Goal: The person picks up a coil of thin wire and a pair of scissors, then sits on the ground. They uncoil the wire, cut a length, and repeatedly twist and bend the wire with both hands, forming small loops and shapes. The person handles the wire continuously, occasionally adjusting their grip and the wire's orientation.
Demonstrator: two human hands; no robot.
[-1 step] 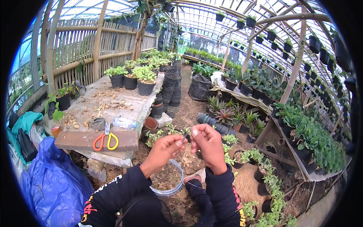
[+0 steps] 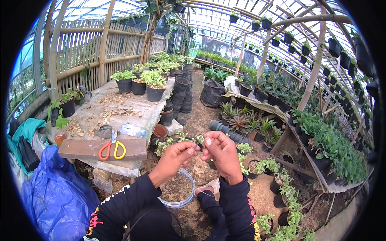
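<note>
One thin dark strand [image 2: 197,146] sits at my fingertips, held up in front of me between my two hands. My left hand [image 2: 175,157] pinches it between thumb and forefinger; my right hand [image 2: 223,154] is also drawn into a pinch, just beside the left, and seems to have the strand too, though it is too fine to follow there. Whether it is wire or cord I cannot tell. With something this slight, I'd do best to keep the left pinch firm and let the right make the small moves, close to the grip, so the strand can't spring or kink. Below, a pale coil [image 2: 175,205] shows partly behind my left sleeve [image 2: 122,211], near my shoe [image 2: 207,187]; I should keep my foot off its loops so nothing snags. The scissors [image 2: 113,140] rest on the wooden board [image 2: 82,149] at the near end of the tabletop [image 2: 102,103], to the left of my hands, handles toward me, so they'd be easy to take up.
</note>
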